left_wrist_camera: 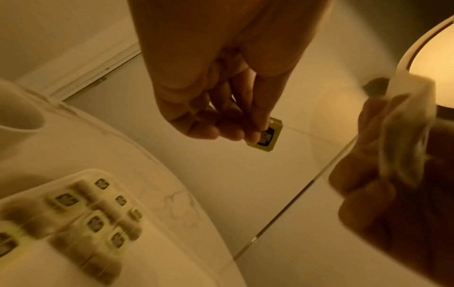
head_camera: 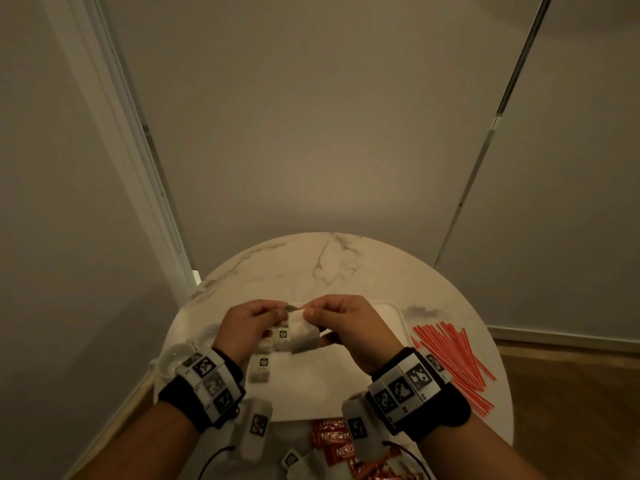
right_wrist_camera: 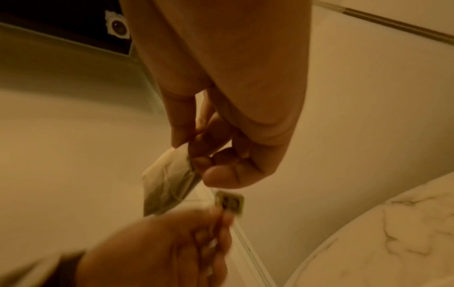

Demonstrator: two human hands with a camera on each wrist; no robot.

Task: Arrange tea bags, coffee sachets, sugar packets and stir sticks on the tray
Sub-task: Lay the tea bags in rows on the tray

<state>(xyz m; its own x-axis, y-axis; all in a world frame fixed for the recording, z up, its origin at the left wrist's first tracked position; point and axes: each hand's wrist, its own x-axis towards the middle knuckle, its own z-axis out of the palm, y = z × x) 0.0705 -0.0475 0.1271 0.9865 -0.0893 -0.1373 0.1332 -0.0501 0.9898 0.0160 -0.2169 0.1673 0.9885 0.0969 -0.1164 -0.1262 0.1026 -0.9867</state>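
above the flat white tray (head_camera: 388,315) on the round white marble table (head_camera: 329,258), both hands are up in the air, close together. the right hand (head_camera: 349,327) pinches the top of a soft white paper tea bag (head_camera: 304,336) between thumb and curled fingers, and the bag hangs down over the tray. the left hand (head_camera: 247,325) has curled fingers too, and it pinches the little square paper tag (left_wrist_camera: 267,136) of that tea bag. a thin string (left_wrist_camera: 302,132) runs from the tag to the bag.

more small tea bags with tags (head_camera: 261,368) lie flat on the left part of the tray, in rows. a pile of thin red stir sticks (head_camera: 453,358) lies on the table, to the right of the tray. red coffee sachets (head_camera: 332,441) lie on the table at the near edge, just in front of the tray. a small clear glass bowl (head_camera: 173,358) sits to the left of the tray.
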